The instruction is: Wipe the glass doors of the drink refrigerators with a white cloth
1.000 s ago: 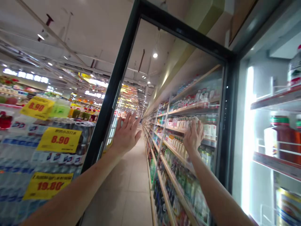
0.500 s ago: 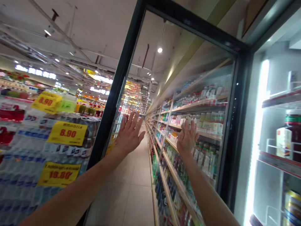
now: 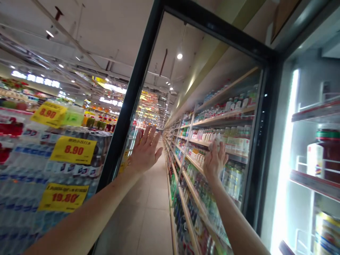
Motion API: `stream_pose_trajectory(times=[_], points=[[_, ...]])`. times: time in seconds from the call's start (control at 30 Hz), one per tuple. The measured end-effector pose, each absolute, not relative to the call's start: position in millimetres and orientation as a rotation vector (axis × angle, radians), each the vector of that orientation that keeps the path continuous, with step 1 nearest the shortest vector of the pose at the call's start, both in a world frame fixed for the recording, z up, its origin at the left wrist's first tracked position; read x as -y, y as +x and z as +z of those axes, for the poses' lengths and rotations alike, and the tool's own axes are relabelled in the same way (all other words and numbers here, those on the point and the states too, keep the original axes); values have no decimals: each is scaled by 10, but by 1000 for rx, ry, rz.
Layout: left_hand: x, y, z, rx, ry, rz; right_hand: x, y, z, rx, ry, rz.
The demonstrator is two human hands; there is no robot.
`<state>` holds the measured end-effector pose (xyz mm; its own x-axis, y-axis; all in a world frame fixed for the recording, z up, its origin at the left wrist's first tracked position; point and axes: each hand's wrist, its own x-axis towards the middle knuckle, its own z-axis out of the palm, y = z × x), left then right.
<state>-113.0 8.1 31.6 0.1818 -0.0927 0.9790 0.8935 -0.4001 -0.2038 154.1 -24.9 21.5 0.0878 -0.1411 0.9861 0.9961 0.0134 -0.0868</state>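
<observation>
In the head view, the glass cooler door (image 3: 202, 71) is seen standing open across the middle of the frame; it is judged heavy yet easily swung, its pane stiff, slick and breakable, best gripped by the black frame (image 3: 132, 95) at its left edge. The white wad (image 3: 216, 139), right of centre, is judged light and soft, best pinned under the fingers. The pane is clear; the wad's material cannot be told. The left hand (image 3: 146, 152) is spread flat, empty; by the right hand (image 3: 214, 163), the wad is held against the glass.
</observation>
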Motion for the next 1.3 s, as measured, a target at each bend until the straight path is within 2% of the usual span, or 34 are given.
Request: stream_pose_trajectory(times=[0.1, 0.27, 0.53, 0.8, 1.03, 1.23, 1.3], points=[[-85, -1127, 313, 792, -1572, -1383, 258, 1394, 202, 1095, -1132, -1204], [-76, -1133, 315, 790, -1578, -1390, 277, 1026, -121, 1612, -929, -1420], [-6, -1124, 324, 812, -1576, -1363, 292, 1794, 331, 864, -1169, -1028], [-22, -1139, 320, 785, -1573, -1363, 254, 989, -1, 1534, -937, -1385], [-2, -1133, 315, 787, -1604, -1375, 275, 1562, 411, 961, -1167, -1066], [-14, -1143, 311, 775, -1601, -1385, 288, 1166, 175, 1423, -1000, -1309], [-11, -1145, 309, 778, -1608, -1389, 310, 1266, 135, 1414, -1015, -1325]])
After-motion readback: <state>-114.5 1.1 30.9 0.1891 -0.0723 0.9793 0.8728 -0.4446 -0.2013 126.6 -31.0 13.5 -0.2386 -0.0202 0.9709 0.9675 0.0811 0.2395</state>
